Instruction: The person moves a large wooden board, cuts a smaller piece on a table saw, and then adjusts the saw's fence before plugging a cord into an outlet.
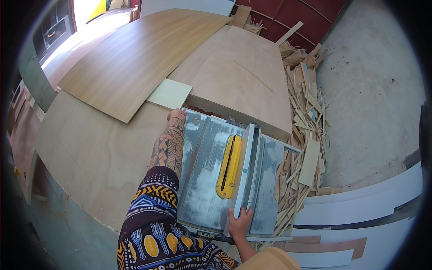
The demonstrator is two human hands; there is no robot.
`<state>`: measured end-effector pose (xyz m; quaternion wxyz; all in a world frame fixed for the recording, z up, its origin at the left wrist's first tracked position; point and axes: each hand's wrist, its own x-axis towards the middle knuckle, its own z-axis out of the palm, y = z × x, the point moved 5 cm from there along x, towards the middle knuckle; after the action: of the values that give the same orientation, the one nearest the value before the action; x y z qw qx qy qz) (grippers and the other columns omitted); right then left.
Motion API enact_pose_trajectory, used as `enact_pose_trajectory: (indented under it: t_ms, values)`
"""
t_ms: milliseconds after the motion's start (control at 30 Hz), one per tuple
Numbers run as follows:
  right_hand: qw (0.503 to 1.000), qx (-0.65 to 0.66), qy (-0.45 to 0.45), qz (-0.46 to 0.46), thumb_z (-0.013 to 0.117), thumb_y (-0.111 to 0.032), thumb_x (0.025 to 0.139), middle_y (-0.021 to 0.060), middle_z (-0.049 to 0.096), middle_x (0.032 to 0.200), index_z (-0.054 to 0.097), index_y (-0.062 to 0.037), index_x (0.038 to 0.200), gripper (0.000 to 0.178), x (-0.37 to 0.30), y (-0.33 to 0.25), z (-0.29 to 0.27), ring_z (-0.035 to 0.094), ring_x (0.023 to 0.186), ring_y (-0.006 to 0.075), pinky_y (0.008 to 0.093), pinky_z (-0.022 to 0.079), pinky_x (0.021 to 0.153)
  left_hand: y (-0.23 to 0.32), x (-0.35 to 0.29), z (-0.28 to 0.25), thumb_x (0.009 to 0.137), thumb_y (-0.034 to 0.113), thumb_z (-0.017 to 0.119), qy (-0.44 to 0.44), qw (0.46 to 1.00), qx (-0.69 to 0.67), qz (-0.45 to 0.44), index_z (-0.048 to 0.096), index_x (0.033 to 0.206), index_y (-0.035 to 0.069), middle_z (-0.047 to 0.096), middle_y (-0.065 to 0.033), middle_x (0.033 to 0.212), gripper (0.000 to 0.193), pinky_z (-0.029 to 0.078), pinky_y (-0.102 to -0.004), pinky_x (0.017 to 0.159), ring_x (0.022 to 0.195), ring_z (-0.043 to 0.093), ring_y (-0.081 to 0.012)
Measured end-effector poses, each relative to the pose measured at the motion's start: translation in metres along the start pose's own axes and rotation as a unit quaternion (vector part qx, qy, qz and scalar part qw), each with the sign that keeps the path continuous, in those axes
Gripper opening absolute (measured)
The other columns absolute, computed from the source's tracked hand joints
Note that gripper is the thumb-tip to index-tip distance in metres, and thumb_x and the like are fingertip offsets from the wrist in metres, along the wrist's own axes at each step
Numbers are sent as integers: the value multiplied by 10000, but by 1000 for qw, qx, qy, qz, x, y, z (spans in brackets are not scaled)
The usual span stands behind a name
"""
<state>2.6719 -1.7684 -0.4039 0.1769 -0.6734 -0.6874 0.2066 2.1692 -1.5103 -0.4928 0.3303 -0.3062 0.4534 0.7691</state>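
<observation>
A table saw (198, 171) with a worn grey metal top is in front of me. Its yellow insert plate (224, 182) has a dark slot running lengthwise; I cannot make out a blade standing above it. A long silver rip fence (244, 171) runs front to back just right of the insert. My right hand (240, 223) is closed around the fence's near end, thumb on one side and fingers on the other. My left arm stretches to the saw's far left corner, where my left hand (176, 115) is curled, its fingers mostly hidden. Just beyond it lies a small pale board (171, 93).
Plywood worktop (90, 153) surrounds the saw on the left and far side. A large wood-grain sheet (144, 49) lies across it. A thin strip (253, 75) rests at the back. Offcuts (299, 117) are heaped on the right, beside the concrete floor (369, 90) and white panels (360, 202).
</observation>
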Motion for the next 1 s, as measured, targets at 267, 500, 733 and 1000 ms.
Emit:
enact_pose_trajectory:
  t_ms: [267, 500, 733, 1000]
  values:
    - [998, 38, -29, -34, 691, -355, 840, 316, 416, 1324, 603, 67, 1171, 543, -8, -16, 18, 416, 1249, 480, 494, 354, 1048, 41, 78, -10, 921, 82, 554, 150, 909, 339, 190, 638, 890, -32, 654, -117, 696, 145, 489, -286, 436, 507, 617, -211]
    - [999, 28, -36, -28, 693, -358, 837, 334, 423, 1312, 603, 70, 1164, 546, -4, -15, 19, 420, 1237, 495, 502, 350, 1050, 31, 43, -7, 911, 253, 667, -49, 982, 162, 78, 627, 989, 3, 647, -83, 792, 265, 486, -268, 475, 617, 619, -160]
    - [999, 19, -8, -34, 680, -369, 861, 342, 420, 1301, 598, 88, 1115, 530, 3, -15, 2, 428, 1216, 498, 500, 360, 1034, 6, -84, 66, 898, 257, 608, -254, 966, 43, 22, 602, 891, 89, 550, -15, 729, 168, 483, -254, 563, 649, 564, -121]
    - [999, 18, 11, -44, 684, -352, 860, 312, 446, 1276, 602, 64, 1091, 483, -33, -3, -10, 444, 1195, 482, 488, 367, 1027, -136, -394, 37, 932, 227, 570, -590, 766, 256, -18, 551, 1124, -59, 657, -82, 846, 345, 548, -292, 663, 798, 670, -171]
